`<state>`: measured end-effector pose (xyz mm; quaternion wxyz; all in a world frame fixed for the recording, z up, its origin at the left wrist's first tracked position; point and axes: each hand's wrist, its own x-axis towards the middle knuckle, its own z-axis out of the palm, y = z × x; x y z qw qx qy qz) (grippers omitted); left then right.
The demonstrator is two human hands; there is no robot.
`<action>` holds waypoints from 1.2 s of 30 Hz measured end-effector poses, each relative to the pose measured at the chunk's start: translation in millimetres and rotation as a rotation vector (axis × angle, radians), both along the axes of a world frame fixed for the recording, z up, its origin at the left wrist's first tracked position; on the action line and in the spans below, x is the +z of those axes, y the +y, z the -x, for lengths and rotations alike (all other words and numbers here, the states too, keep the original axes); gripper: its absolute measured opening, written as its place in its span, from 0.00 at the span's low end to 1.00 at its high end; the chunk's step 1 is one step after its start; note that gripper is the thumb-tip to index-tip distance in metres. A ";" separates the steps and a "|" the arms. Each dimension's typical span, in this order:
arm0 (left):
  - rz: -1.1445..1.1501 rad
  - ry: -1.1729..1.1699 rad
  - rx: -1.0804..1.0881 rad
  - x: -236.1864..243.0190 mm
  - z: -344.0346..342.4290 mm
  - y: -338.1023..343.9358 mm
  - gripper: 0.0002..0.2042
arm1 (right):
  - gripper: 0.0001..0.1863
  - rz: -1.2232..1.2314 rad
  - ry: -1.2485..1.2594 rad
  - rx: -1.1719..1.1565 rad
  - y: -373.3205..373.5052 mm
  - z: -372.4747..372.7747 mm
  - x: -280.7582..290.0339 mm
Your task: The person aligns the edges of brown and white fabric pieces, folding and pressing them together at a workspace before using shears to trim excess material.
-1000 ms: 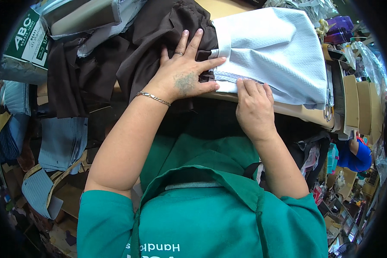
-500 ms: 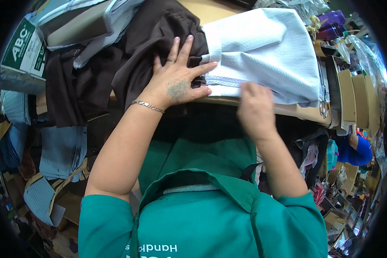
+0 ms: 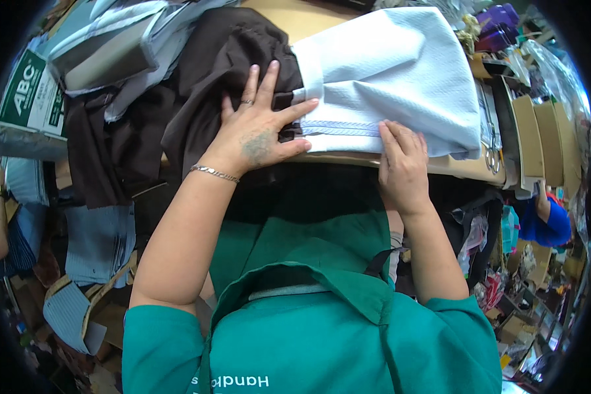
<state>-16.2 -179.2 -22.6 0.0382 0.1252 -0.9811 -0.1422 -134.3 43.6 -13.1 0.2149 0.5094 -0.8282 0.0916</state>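
Cluttered workshop, brown fabric on a worktable, scissors, stacked grey panels, co-workers (partly visible) either side

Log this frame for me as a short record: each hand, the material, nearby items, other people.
Left hand: spread, thumb and index finger on white fabric, other fingers over brown fabric
Right hand: fingertips at a pale patterned strip; pinching or pressing, cannot tell
Material: brown and white fabrics meeting beside the left hand
Nearby: scissors at right; green-and-white box at left
Others: blue clothing far right; an arm far left
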 end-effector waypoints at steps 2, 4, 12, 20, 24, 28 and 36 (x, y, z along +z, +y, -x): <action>-0.001 0.013 -0.009 -3.7 -0.5 0.1 0.33 | 0.17 0.078 -0.153 0.181 -18.5 -12.7 7.1; 0.023 0.060 -0.003 -11.1 -2.9 -2.2 0.33 | 0.15 0.147 -0.269 0.324 -43.4 -21.4 -0.3; 0.056 0.093 -0.022 -12.9 -1.2 -1.8 0.33 | 0.17 0.043 -0.233 0.416 -53.6 -15.8 -15.4; 0.056 0.115 -0.020 -16.3 -1.3 -2.8 0.34 | 0.17 -0.044 -0.247 0.497 -49.2 -12.4 -5.9; 0.020 0.126 -0.016 -15.3 0.4 -1.6 0.33 | 0.18 0.027 -0.551 0.508 -48.5 4.9 -1.4; 0.054 0.128 -0.007 -18.5 -1.4 -1.3 0.32 | 0.20 -0.207 -0.520 0.566 -56.2 13.6 8.4; 0.068 0.106 -0.022 -16.6 -1.0 -1.0 0.33 | 0.22 -0.346 -0.403 0.660 -68.1 25.3 19.4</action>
